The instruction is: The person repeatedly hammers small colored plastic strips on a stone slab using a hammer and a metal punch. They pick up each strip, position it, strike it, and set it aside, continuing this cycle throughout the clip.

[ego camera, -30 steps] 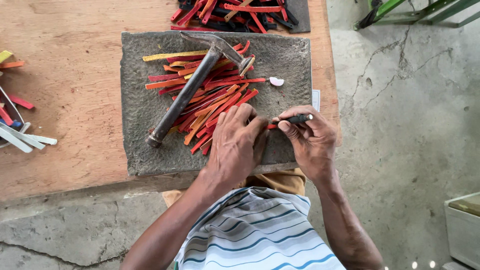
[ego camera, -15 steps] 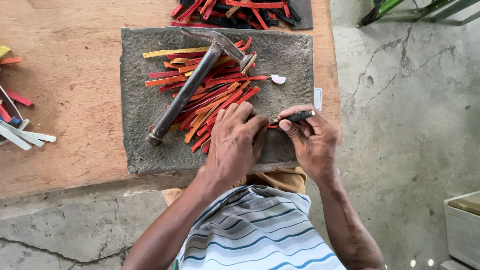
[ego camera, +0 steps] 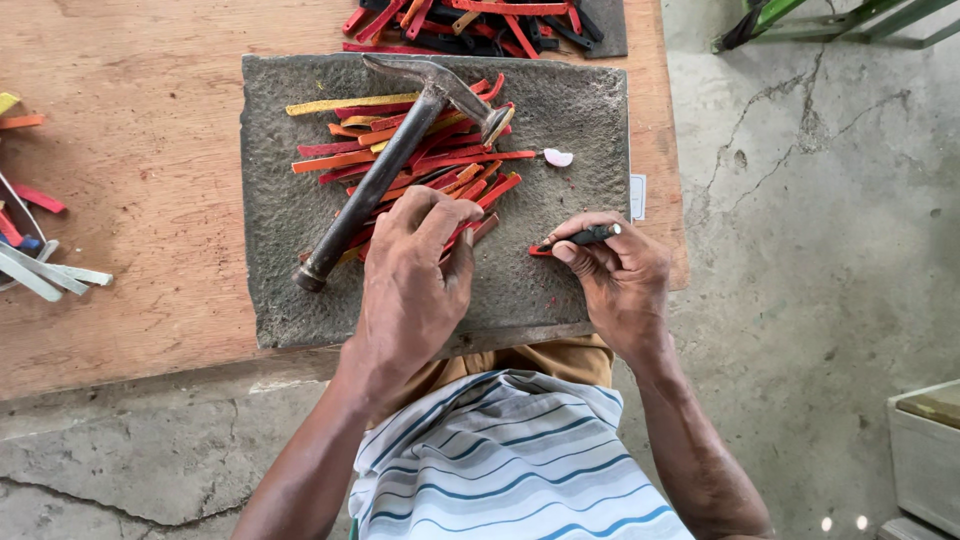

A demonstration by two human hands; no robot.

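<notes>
The red strip (ego camera: 541, 250) at frame centre is being pinched together with a dark punch (ego camera: 585, 236) by the right hand (ego camera: 615, 280); the left hand (ego camera: 415, 275) is pressing flat, grasping nothing, on the strip pile (ego camera: 420, 160) beside the hammer (ego camera: 390, 165). Next probably needs steadying.

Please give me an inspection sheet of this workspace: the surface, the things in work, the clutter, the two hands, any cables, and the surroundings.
Surface: grey stone slab lying on a wooden board, low over the floor.
Things in work: pile of red, orange and yellow strips on the slab; a hammer lies across them; a small dark tool points at a red strip end.
Clutter: more strips at the top edge; white and coloured pieces at the left; a small pale piece on the slab.
Hands: left hand rests on the strips; right hand grips the small dark tool.
Cables: nothing seen.
Surroundings: cracked concrete floor; green frame at the top right.
</notes>
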